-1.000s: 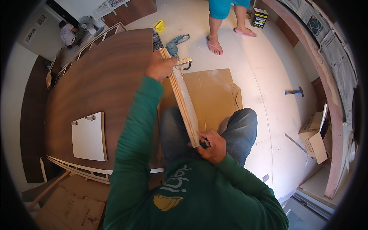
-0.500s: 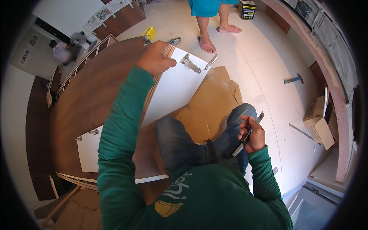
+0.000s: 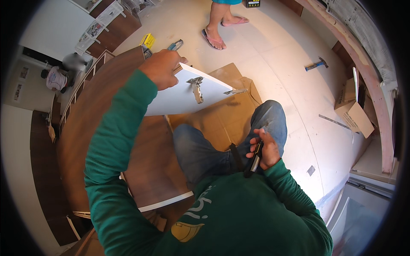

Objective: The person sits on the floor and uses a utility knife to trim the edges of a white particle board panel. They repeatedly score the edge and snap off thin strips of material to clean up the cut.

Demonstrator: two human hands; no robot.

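Note:
My left hand grips the upper corner of a white cabinet door panel, which is held tilted above a flattened cardboard sheet. Two metal hinges are fixed to the panel: one hinge hangs off its white face, and another hinge sits at the far right end. Over my right thigh, my right hand is closed around a black and grey utility knife. The fingers cover its front end, so the blade cannot be made out.
A large brown wood board lies to the left. Ahead stands another person's feet in flip-flops. A blue-handled hammer, a metal strip and an open cardboard box are on the right. A yellow box stands beyond the board.
My left hand has swung the door panel round, bringing its hinge end lower and nearer. My right hand has turned the knife, whose blade showed before. The second white panel is mostly hidden now.

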